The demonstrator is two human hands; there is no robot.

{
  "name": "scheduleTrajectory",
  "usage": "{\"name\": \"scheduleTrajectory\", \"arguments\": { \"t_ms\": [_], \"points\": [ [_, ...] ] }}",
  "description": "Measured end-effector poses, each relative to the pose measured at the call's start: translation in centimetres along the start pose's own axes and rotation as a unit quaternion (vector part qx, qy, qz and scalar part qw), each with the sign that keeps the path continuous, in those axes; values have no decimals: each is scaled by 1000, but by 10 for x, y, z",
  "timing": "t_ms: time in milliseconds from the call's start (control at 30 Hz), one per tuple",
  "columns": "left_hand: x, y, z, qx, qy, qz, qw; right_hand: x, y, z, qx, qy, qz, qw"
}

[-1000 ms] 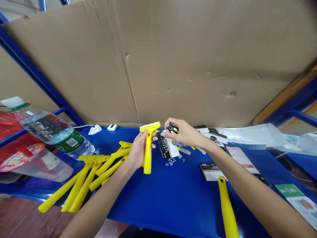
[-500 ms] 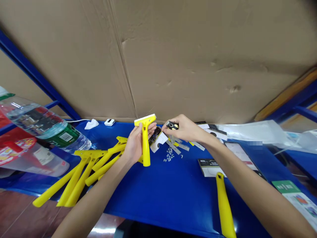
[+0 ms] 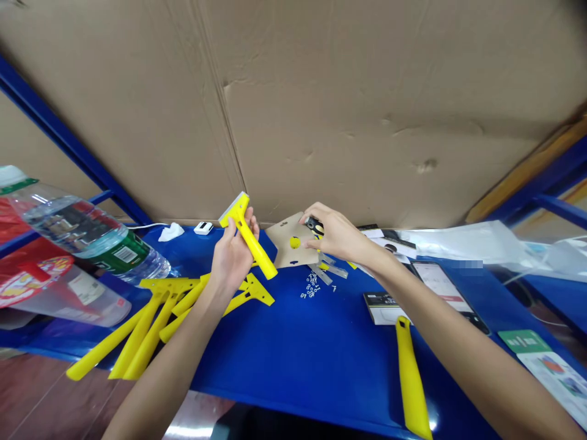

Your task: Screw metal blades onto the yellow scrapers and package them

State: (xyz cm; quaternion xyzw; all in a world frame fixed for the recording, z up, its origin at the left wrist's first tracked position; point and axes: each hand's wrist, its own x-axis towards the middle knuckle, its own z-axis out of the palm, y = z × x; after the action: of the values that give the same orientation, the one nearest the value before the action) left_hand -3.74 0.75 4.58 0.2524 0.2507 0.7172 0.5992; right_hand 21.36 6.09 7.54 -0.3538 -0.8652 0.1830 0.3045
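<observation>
My left hand (image 3: 233, 253) is wrapped round a yellow scraper (image 3: 250, 235) with a wide head and a metal edge, held tilted above the table. My right hand (image 3: 332, 232) is closed on a small black-and-yellow handled tool (image 3: 314, 225), its kind hard to make out. A brown backing card (image 3: 282, 244) with cut-outs stands at the right fingertips; I cannot tell whether they pinch it. Below that hand lie metal blades (image 3: 337, 271) and a scatter of small screws and nuts (image 3: 310, 286). More yellow scraper handles (image 3: 151, 330) lie by my left forearm.
A large water bottle (image 3: 92, 229) and a clear plastic cup (image 3: 87, 293) stand at the left. A phone (image 3: 447, 290), a black-and-white box (image 3: 380, 308), a yellow handle (image 3: 411, 379) and a green-and-white leaflet (image 3: 545, 360) lie right. Cardboard (image 3: 321, 122) backs the blue table (image 3: 293, 354).
My left hand has moved left and tilted the scraper, its handle now pointing down-right. The card near my right hand has turned from its printed face to its brown side.
</observation>
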Motion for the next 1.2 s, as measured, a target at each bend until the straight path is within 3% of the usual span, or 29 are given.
{"name": "scheduleTrajectory", "arguments": {
  "t_ms": [300,500,933,1100,1200],
  "points": [
    [2,10,3,-42,7,74,996,0,-3,12,63,-77,61,993],
    [-2,1,3,-16,-4,63,998,-1,-4,11,226,-142,200,943],
    [-4,-3,1,29,-31,62,997,-2,-6,13,400,-145,230,875],
    [-10,-11,3,120,-87,25,989,0,-13,9,415,-104,244,871],
    [-14,-20,3,172,-78,12,982,0,-19,6,429,-94,220,871]
  ]
}}
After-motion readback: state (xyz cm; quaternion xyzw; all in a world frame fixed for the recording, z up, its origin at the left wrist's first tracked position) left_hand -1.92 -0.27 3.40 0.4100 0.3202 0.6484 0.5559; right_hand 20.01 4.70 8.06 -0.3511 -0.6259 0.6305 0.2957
